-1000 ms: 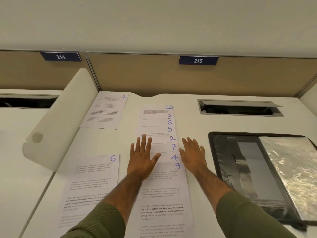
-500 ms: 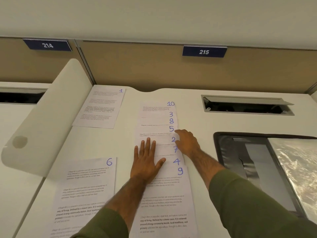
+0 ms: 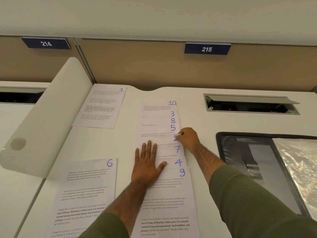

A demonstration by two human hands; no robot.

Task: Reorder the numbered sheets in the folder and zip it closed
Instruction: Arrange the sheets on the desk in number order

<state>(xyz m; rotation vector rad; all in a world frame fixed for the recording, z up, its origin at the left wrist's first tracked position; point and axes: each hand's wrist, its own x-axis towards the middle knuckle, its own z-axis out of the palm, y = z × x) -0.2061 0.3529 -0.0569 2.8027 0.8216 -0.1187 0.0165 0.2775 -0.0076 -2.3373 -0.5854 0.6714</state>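
White bench (image 3: 197, 121) under tan partition panels (image 3: 137, 66) carries a sort that looks barely begun. Sheet 1 (image 3: 101, 107) lies alone toward the far left corner and sheet 6 (image 3: 85, 186) sits near the front left. The fanned sheets (image 3: 157, 109) run down the middle as 10, 3, 8, 5, 2, 7, 4, 9. At the right edge the folder (image 3: 240, 152) lies open and unzipped, with no numbered sheet visible inside. The left hand (image 3: 145, 167) presses flat on the fan, fingers (image 3: 149, 146) straight and slightly spread. The right hand (image 3: 188, 140) pinches the top right corner of sheet 2 (image 3: 159, 140), which is curling up.
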